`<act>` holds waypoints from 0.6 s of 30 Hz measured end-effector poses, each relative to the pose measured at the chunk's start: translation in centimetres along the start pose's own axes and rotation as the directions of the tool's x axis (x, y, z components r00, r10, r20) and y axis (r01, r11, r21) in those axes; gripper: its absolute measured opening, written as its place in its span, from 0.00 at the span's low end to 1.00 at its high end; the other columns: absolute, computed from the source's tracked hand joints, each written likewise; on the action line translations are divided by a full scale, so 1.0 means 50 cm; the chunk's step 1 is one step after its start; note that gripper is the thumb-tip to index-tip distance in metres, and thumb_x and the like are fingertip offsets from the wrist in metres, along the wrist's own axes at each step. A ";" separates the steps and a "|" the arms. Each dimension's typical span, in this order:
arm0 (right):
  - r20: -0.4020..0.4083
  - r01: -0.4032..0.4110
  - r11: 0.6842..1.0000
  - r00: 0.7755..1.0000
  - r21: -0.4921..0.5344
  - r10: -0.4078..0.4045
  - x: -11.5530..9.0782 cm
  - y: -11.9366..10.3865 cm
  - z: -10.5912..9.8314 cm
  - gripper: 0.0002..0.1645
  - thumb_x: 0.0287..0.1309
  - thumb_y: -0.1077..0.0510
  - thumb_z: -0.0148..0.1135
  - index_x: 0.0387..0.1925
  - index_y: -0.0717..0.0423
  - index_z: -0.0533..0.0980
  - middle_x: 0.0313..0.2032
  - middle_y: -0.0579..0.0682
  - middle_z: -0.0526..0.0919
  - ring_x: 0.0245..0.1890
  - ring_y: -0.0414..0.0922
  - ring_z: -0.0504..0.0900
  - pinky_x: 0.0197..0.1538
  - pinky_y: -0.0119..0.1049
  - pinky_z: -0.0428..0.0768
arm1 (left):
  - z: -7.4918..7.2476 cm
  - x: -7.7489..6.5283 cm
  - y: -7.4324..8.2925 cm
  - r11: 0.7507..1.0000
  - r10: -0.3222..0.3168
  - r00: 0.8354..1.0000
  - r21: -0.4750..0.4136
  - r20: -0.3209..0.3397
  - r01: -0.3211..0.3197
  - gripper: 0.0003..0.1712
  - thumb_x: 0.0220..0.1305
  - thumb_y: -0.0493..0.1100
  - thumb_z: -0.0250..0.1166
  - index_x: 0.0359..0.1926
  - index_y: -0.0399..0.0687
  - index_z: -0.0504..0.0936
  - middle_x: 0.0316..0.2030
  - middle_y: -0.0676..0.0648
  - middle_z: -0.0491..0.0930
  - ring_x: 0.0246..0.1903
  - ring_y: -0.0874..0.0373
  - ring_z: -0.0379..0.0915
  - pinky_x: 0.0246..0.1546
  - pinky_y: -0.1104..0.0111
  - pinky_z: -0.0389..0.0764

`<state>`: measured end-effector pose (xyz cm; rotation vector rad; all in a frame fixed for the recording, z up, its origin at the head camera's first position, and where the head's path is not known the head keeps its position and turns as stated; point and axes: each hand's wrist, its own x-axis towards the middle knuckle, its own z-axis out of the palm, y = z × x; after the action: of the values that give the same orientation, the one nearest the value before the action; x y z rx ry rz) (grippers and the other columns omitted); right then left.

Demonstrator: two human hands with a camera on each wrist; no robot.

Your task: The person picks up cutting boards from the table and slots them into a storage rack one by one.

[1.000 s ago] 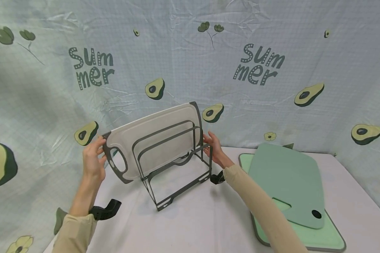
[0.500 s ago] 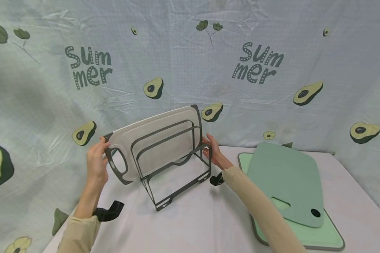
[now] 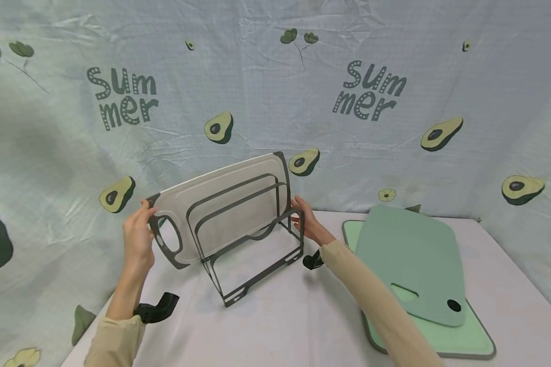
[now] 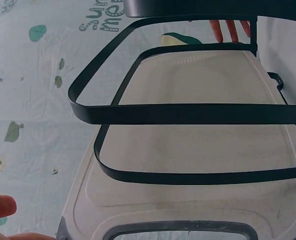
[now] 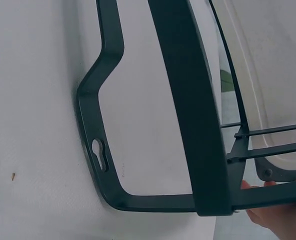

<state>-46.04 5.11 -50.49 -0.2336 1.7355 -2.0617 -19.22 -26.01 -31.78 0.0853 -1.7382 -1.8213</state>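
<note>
A beige cutting board with dark grey ends stands on its long edge, tilted, behind the hoops of a dark metal rack. The slotted handle end points left. My left hand pinches the board's upper left corner; in the left wrist view its thumb and a finger show at the lower left. My right hand is at the rack's right end, partly behind its bars. Its fingers look extended, and the fingertips touch or nearly touch the board's far end.
On the right of the white table, a grey-green cutting board lies on a larger light green board with a grey rim. An avocado-print cloth hangs behind and at the left.
The board's upper right corner has dropped slightly, settling lower against the rack. My left hand has shifted slightly inward at its corner. The right hand stays at the rack's right end.
</note>
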 end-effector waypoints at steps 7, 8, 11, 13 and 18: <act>-0.057 -0.001 1.000 0.998 -0.011 0.000 -0.117 -0.083 0.060 0.40 0.58 0.30 0.32 0.67 0.43 0.52 0.69 0.54 0.46 0.66 0.60 0.50 0.65 0.53 0.47 | -0.006 0.004 -0.013 0.999 -0.040 0.999 -0.029 -0.024 0.039 0.20 0.66 0.49 0.47 0.43 0.37 0.76 0.65 0.42 0.55 0.68 0.57 0.39 0.63 0.45 0.32; -0.061 0.001 1.000 0.998 -0.020 -0.002 -0.140 -0.100 0.074 0.40 0.59 0.31 0.30 0.67 0.45 0.51 0.69 0.56 0.45 0.66 0.61 0.48 0.65 0.54 0.45 | -0.013 0.011 -0.026 0.999 -0.030 0.999 -0.037 -0.011 0.030 0.21 0.65 0.51 0.48 0.43 0.38 0.76 0.65 0.43 0.56 0.68 0.57 0.40 0.63 0.44 0.32; -0.078 -0.023 0.999 0.997 -0.046 0.020 -0.197 -0.144 0.107 0.39 0.63 0.37 0.24 0.68 0.54 0.45 0.68 0.62 0.39 0.67 0.64 0.41 0.66 0.57 0.37 | -0.034 0.028 -0.069 0.995 -0.007 0.999 -0.097 0.035 0.011 0.24 0.63 0.54 0.51 0.49 0.41 0.76 0.65 0.49 0.57 0.67 0.61 0.41 0.63 0.44 0.28; -0.062 -0.028 0.998 0.998 -0.057 0.024 -0.226 -0.168 0.118 0.37 0.65 0.40 0.22 0.68 0.57 0.44 0.68 0.63 0.37 0.67 0.64 0.39 0.67 0.56 0.36 | -0.036 0.026 -0.071 0.993 -0.013 0.998 -0.119 0.054 0.019 0.24 0.63 0.53 0.51 0.54 0.44 0.73 0.66 0.52 0.55 0.68 0.63 0.39 0.63 0.45 0.26; -0.021 -0.020 0.996 1.000 -0.090 0.018 -0.271 -0.206 0.120 0.34 0.67 0.45 0.23 0.67 0.59 0.45 0.69 0.60 0.39 0.68 0.62 0.40 0.68 0.50 0.39 | -0.003 -0.014 0.001 0.991 -0.097 0.994 -0.093 0.040 0.101 0.26 0.67 0.45 0.45 0.64 0.43 0.58 0.69 0.51 0.48 0.69 0.60 0.34 0.64 0.48 0.29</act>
<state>-33.80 6.79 -37.33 -0.2241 1.8385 -1.9811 -18.54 -25.81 -31.99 0.1029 -1.6959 -1.9856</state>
